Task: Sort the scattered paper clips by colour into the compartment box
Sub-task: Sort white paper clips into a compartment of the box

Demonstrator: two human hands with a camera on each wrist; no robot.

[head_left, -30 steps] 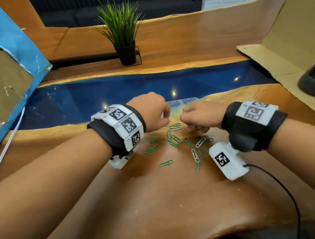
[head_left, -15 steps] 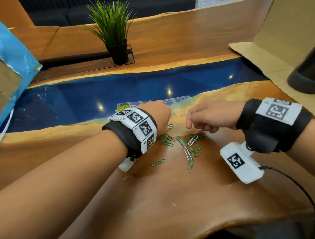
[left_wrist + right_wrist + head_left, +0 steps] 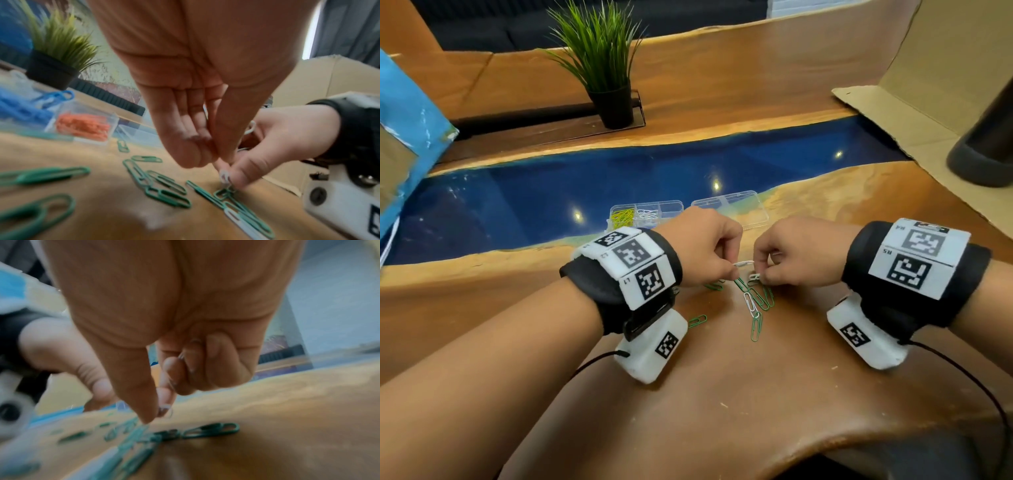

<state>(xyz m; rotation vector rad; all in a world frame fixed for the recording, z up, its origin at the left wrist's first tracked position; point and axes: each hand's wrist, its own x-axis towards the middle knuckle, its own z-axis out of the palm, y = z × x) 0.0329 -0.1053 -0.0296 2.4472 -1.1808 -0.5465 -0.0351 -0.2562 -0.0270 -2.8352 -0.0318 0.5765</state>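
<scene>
My left hand (image 3: pixel 731 272) pinches one end of a white paper clip (image 3: pixel 743 264) just above the table. Close to its right, my right hand (image 3: pixel 759 278) pinches another white clip (image 3: pixel 223 176) that lies among the green paper clips (image 3: pixel 760 299); its other fingers are curled. Several green clips (image 3: pixel 162 183) and a white one (image 3: pixel 749 303) lie scattered below both hands. The clear compartment box (image 3: pixel 674 207) sits just beyond the hands, with yellow clips (image 3: pixel 622 216) and white clips (image 3: pixel 647 215) in separate compartments. In the left wrist view orange clips (image 3: pixel 82 126) and blue clips (image 3: pixel 20 110) fill other compartments.
The box's clear lid (image 3: pixel 732 209) lies open to the right of the box. A potted plant (image 3: pixel 606 68) stands at the back. Cardboard (image 3: pixel 914 113) and a dark round object (image 3: pixel 983 150) are at the right, a blue board (image 3: pixel 404 137) at the left.
Both hands have come together over the pile. The left hand now has a white clip pinched and raised. The right hand has dropped its fingertips onto a white clip.
</scene>
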